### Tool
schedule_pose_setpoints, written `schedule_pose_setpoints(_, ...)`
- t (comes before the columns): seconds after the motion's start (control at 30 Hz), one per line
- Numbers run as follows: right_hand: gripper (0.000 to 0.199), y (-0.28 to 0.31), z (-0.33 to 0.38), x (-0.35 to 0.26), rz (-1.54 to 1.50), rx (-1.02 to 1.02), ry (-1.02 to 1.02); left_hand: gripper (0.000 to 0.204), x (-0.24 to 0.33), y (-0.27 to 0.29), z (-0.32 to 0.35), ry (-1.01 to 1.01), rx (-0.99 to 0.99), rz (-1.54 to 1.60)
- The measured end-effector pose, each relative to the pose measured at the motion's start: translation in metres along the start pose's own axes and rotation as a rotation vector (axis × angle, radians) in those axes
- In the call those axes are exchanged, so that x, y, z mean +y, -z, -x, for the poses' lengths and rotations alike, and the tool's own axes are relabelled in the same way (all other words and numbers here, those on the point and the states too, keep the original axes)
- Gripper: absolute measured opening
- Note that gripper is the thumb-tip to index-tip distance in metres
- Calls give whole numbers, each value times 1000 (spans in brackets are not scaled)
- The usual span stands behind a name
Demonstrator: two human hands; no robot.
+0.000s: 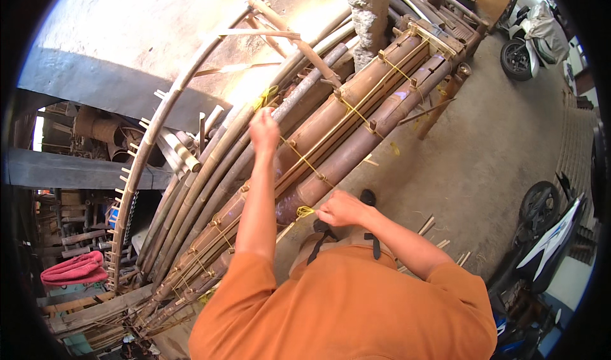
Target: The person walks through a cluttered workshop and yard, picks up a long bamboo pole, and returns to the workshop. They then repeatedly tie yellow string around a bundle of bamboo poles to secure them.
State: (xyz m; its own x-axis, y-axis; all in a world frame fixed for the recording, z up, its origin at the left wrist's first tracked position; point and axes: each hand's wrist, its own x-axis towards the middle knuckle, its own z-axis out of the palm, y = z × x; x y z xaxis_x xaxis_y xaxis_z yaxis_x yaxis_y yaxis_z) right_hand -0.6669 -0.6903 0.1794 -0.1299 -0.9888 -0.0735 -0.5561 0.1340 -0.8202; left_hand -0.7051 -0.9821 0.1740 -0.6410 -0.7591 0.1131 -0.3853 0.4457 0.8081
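My left hand (pixel 264 131) is raised over the bamboo poles, its fingers closed. Just beyond it shows a bunch of yellow cord (pixel 267 97), which seems to come out of that grip. My right hand (pixel 344 208), lower and nearer my body, is closed at a small loop of yellow cord (pixel 305 212). Between and beyond both hands runs a long frame of two thick bamboo poles (pixel 356 155) with thin slats between them. Yellow lashing (pixel 307 161) crosses it at intervals, caught on short wooden pegs (pixel 372 125). What the fingertips pinch is partly hidden.
Several loose poles (pixel 210 182) lie left of the frame, near a curved pegged bamboo piece (pixel 137 163). A rough concrete post (pixel 371 26) stands at the far end. Motorcycles (pixel 541 226) are parked right. A red cloth (pixel 74 268) lies left; bamboo strips (pixel 433 233) lie behind my right arm.
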Motion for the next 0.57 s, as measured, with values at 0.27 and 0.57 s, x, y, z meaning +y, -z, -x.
schedule_pose_setpoints(0.27, 31, -110, -22, -57, -487, 33, 6, 41, -15, 77, 43, -152, -135, -382)
schedule_pose_setpoints(0.57, 24, -130, -134, -177, -1589, 1011, -125, 52, -62, 180, 174, 3, -473, -473)
